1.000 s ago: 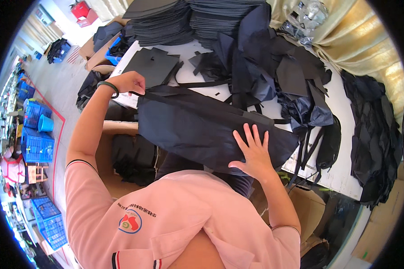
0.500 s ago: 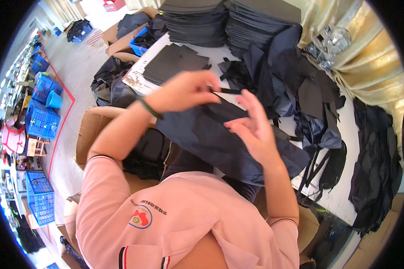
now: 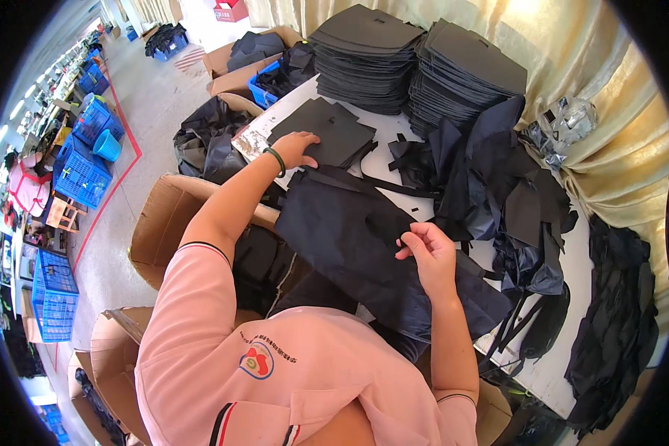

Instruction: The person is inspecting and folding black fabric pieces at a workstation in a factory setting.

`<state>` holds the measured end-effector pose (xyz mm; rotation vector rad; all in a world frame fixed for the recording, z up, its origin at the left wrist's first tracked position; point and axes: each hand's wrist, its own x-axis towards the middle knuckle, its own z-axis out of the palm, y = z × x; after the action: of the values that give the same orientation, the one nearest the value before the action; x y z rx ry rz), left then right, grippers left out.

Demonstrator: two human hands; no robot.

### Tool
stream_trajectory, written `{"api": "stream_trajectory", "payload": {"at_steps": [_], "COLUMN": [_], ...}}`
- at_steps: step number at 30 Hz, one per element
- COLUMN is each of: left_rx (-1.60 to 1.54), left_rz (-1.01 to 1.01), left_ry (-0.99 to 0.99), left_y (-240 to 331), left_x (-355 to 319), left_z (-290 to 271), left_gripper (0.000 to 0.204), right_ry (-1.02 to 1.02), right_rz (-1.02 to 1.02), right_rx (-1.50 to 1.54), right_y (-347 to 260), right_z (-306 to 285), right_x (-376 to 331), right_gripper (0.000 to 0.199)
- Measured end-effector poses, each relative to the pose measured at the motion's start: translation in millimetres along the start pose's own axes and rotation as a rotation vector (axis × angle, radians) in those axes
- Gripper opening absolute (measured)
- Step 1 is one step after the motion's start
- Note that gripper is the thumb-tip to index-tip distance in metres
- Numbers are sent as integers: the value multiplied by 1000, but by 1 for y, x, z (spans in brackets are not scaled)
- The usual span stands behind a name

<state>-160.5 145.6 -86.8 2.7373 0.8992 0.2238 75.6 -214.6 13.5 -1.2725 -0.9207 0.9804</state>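
My left hand (image 3: 297, 149) reaches to the small pile of black sheets (image 3: 334, 130) at the table's near-left edge. Its thumb and fingers are apart on the top sheet. A dark navy-black fabric piece (image 3: 342, 223) lies across my lap and the table edge, below both hands. Above its right part, my right hand (image 3: 430, 253) is closed, thumb and fingertips pinched together. Whatever is between those fingertips is too small and dark to make out. A narrow black strap (image 3: 394, 183) runs along the table just beyond the fabric.
Two tall stacks of black panels (image 3: 364, 59) stand at the back of the white table (image 3: 405, 202). Black fabric pieces (image 3: 490, 163) are heaped to the right, and a dark pile (image 3: 617, 297) hangs at the far right. Open cardboard boxes (image 3: 167, 223) sit at my left.
My left hand has left the narrow black strip and moved away to the sheet pile. My right hand has lowered toward the fabric, its fingers now closed. The view has shifted slightly.
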Motion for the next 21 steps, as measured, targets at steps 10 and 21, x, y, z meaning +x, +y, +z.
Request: {"api": "stream_trajectory", "payload": {"at_steps": [10,21], "left_rx": [113,-290], "left_rz": [110,-69], "left_ry": [4,475], "left_y": [-5,92], "left_x": [1,-19], "left_z": [3,-72], "left_gripper": [53,35], "right_ry": [-30,198], "right_rz": [34,-174], "right_rx": [15,-34], "right_y": [1,7], "right_z": [4,3], "right_x": [0,14], "right_gripper": [14,8]}}
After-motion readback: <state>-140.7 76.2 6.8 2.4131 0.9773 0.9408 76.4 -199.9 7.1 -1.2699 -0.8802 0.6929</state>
